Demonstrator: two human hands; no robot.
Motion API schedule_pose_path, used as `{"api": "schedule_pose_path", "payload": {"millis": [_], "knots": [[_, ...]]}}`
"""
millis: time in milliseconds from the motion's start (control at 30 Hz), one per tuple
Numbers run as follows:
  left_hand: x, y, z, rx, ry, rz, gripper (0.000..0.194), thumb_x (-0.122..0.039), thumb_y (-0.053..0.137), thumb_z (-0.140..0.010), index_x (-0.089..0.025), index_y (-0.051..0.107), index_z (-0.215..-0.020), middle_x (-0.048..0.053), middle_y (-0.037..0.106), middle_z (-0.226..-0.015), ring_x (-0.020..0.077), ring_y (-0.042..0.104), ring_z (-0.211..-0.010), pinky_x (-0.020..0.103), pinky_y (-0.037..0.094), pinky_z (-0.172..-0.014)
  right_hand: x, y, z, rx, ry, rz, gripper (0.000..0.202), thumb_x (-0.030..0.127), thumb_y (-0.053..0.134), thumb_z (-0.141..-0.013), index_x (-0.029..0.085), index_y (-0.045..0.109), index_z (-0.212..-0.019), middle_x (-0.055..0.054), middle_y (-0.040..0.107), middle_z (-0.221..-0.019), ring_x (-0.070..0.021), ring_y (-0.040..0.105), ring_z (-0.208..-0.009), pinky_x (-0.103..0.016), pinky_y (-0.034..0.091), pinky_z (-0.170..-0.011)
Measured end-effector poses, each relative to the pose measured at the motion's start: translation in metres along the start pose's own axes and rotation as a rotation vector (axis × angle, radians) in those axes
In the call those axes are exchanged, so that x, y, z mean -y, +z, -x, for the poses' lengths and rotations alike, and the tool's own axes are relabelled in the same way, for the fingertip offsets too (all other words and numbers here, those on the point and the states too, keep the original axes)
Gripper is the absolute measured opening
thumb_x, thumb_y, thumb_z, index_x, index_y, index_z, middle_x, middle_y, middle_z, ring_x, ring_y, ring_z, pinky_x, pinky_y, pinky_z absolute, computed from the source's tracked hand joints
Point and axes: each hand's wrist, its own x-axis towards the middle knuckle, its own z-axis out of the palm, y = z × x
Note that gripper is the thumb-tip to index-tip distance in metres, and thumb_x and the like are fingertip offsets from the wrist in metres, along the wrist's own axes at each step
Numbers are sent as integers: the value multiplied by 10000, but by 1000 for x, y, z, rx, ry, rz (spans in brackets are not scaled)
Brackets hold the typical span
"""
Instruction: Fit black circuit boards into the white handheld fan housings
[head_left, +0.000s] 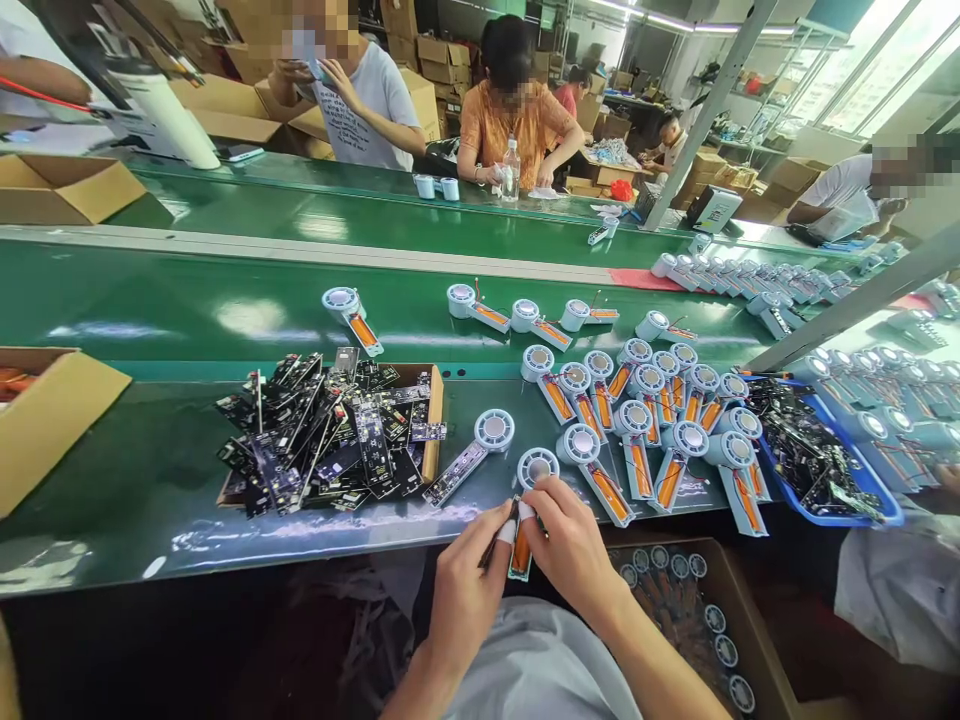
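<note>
Pale-blue fan unit (537, 466), round head (541, 462) pointing away; partly hidden handle (518, 576), orange strip (520, 553) showing, reaches past the desk's (172, 470) near edge.

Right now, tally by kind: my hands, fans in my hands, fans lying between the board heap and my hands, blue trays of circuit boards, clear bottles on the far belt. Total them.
Hands: 2 (left hand, right hand)
Held fan: 1
Lying fan: 1
Blue tray: 1
Clear bottle: 1
Total: 6
</note>
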Motion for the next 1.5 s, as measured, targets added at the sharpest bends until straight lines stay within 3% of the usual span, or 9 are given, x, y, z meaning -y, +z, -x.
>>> {"api": "schedule_pose_path", "payload": {"millis": [267, 433, 600, 733, 833, 1000, 1167, 1333, 1500], "knots": [[5, -17, -19, 233, -89, 194, 252, -288, 581, -906, -201, 784, -1027, 50, 770, -879, 136, 661, -592, 230, 576, -552, -14, -15, -10, 170, -34, -202, 240, 108, 509, -961, 220, 701, -1052, -65, 692, -982, -201, 645, -906, -312, 550, -809], [5, -18, -22, 273, -183, 210, 267, -329, 588, -891, -197, 771, -1035, 57, 783, -887, 163, 703, -640, 252, 590, -584, -11, -13, -11, 103, 31, -192, 220, 98, 539, -933, 218, 719, -972, -63, 714, -953, -211, 629, -863, -334, 536, -787], [4, -16, -15, 262, -246, 105, 366, -312, 519, -920, -206, 650, -1244, 71, 790, -989, 203, 767, -749, 332, 619, -759, -17, -36, 4, 115, 187, -272, 244, 188, 556, -939, 214, 652, -1162, -78, 698, -1066, -194, 658, -894, -316, 552, -803], [6, -13, -8, 281, -183, -73, 421, -258, 444, -946, -237, 590, -1340, 70, 759, -1092, 185, 754, -757, 322, 610, -773, -22, -45, 26, 282, 269, -124, 329, 131, 601, -883, 232, 643, -1194, -29, 725, -911, -180, 667, -734, -281, 538, -675], [6, -10, -6, 282, -80, -210, 445, -185, 372, -949, -219, 598, -1332, 83, 733, -1112, 180, 730, -758, 313, 600, -759, -25, -39, 34, 303, 209, -135, 311, 77, 491, -926, 243, 691, -1097, -28, 749, -902, -185, 703, -776, -273, 538, -690], [4, -11, -2, 317, 128, -503, 535, -53, 320, -910, -234, 653, -1286, 69, 680, -937, 186, 715, -754, 266, 566, -653, -22, -26, 26, 8, 206, -243, 254, 139, 511, -944, 232, 732, -1027, -54, 780, -984, -202, 740, -884, -300, 577, -795], [1, -9, 7, 383, 202, -753, 655, 35, 370, -836, -280, 611, -1358, 81, 669, -1038, 194, 734, -750, 245, 546, -585, -5, -4, 12, -97, 395, -604, 145, 251, 600, -902, 206, 736, -926, -45, 759, -821, -173, 709, -709, -271, 589, -654], [0, -8, 6, 408, 135, -660, 604, 26, 382, -856, -279, 650, -1304, 75, 680, -1052, 204, 740, -761, 255, 557, -593, -1, 9, 7, -4, 597, -1018, 272, 450, 734, -819, 199, 750, -921, -44, 738, -784, -166, 676, -642, -299, 597, -627], [0, -10, 0, 342, 94, -438, 548, -19, 359, -892, -273, 677, -1258, 70, 685, -999, 201, 736, -816, 265, 576, -671, -9, 4, 7, 87, 643, -1076, 355, 514, 787, -763, 194, 788, -918, -50, 742, -767, -179, 688, -661, -341, 606, -693]]}}
